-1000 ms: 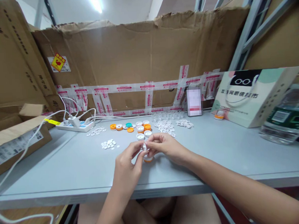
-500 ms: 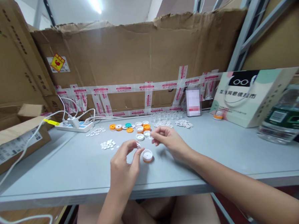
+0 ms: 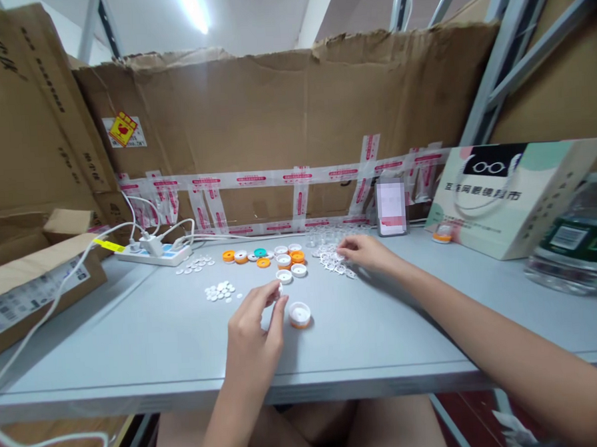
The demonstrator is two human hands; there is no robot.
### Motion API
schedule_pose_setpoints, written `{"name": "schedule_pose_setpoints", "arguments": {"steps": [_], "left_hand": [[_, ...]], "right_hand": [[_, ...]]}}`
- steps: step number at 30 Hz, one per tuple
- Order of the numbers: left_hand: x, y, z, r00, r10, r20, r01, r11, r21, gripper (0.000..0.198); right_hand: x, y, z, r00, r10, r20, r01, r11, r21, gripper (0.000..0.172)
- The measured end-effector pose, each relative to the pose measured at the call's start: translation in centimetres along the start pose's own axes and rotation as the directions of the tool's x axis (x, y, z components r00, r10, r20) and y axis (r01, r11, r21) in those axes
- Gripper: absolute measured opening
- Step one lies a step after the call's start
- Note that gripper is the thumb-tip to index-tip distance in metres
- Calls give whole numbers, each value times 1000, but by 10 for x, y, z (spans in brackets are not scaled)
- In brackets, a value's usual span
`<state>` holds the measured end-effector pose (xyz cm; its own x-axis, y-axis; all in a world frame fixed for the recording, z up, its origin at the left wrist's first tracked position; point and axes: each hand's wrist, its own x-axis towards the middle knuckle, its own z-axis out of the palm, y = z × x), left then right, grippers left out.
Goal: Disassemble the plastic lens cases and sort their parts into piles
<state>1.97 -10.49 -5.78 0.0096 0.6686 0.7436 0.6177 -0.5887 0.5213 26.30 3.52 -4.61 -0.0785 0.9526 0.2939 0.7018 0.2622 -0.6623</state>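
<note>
My left hand (image 3: pixel 258 326) is raised over the front middle of the table, thumb and fingers pinching a small white plastic piece (image 3: pixel 280 289). Just right of it stands a round white cap with an orange base (image 3: pixel 300 315), its hollow side up. My right hand (image 3: pixel 367 253) reaches to a pile of small white plastic parts (image 3: pixel 333 258), fingertips together at the pile's right edge; whatever is between them is too small to make out. Behind my left hand lie two white round caps (image 3: pixel 284 276), with several orange, white and green ones (image 3: pixel 263 262) farther back.
Small white discs (image 3: pixel 220 291) lie to the left, with flat white pieces (image 3: pixel 195 264) behind them. Clear small parts (image 3: pixel 329 234) line the back. A phone (image 3: pixel 391 205) leans against cardboard. A power strip (image 3: pixel 155 254), paper bag (image 3: pixel 507 199) and water bottle (image 3: pixel 572 236) flank the table.
My right hand has moved right and away from me, from beside the caps to the white pile. My left hand stays near the orange-based cap, still pinching its white piece.
</note>
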Motion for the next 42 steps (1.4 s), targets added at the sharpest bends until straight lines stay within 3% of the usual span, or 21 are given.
{"name": "schedule_pose_setpoints", "arguments": {"steps": [8, 14, 18, 20, 24, 26, 28, 31, 34, 36, 37, 42], "left_hand": [[0, 0, 0, 999, -36, 19, 36, 999, 29, 15], [1, 2, 0, 999, 15, 42, -17, 998, 54, 14], [1, 2, 0, 997, 61, 42, -65, 994, 84, 14], [1, 2, 0, 994, 97, 43, -100, 991, 84, 15], [2, 2, 1, 983, 166, 77, -171, 983, 71, 15], [2, 1, 2, 978, 182, 98, -189, 980, 62, 15], [2, 0, 3, 978, 178, 112, -186, 981, 60, 17], [1, -1, 3, 985, 129, 114, -140, 986, 87, 20], [0, 0, 2, 989, 77, 123, -90, 990, 106, 19], [0, 2, 0, 988, 55, 141, -70, 992, 103, 18], [0, 3, 0, 988, 44, 151, -60, 993, 101, 18], [1, 4, -1, 984, -7, 179, -12, 994, 104, 19]], "right_hand": [[-1, 11, -2, 1000, 28, 2, -28, 998, -57, 11], [-11, -9, -4, 996, 12, -92, -12, 1000, 1, 19], [-35, -46, 11, 988, -140, 67, 116, 951, 285, 26], [-49, -64, 22, 944, -244, 221, 134, 898, 419, 27], [-66, -82, 37, 808, -404, 429, 68, 787, 614, 23], [-67, -82, 40, 782, -415, 465, 17, 760, 650, 22], [-62, -77, 38, 791, -396, 466, -7, 757, 654, 23], [-47, -62, 23, 888, -304, 345, 48, 807, 588, 23], [-25, -35, -7, 988, -138, 76, 106, 939, 328, 20], [-13, -13, -28, 999, 7, -41, -7, 1000, 13, 17], [-8, -3, -36, 996, 48, -72, -52, 997, -57, 14], [0, 30, -49, 986, 127, -106, -147, 965, -218, 11]]}}
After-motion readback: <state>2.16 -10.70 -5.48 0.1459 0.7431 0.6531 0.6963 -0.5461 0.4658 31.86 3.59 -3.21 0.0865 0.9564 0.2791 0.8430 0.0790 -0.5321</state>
